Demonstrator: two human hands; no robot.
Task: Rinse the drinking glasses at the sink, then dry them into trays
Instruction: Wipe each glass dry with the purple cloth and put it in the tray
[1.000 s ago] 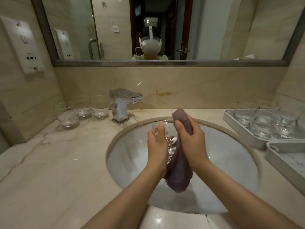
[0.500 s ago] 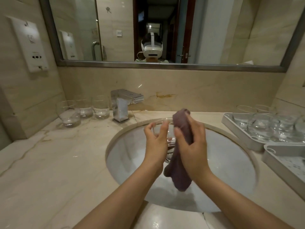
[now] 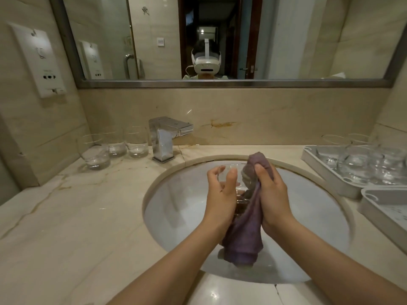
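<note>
Over the sink: left hand holds a glass, fingers curled round its side. Right hand grips a purple cloth, fingers clenched on it; the cloth's top is bunched at the glass mouth, the rest hangs down into the basin. Far left on the surface: three glasses upright, just left of the tap. Right: tray carrying several glasses; a second tray nearer, just beside it.
</note>
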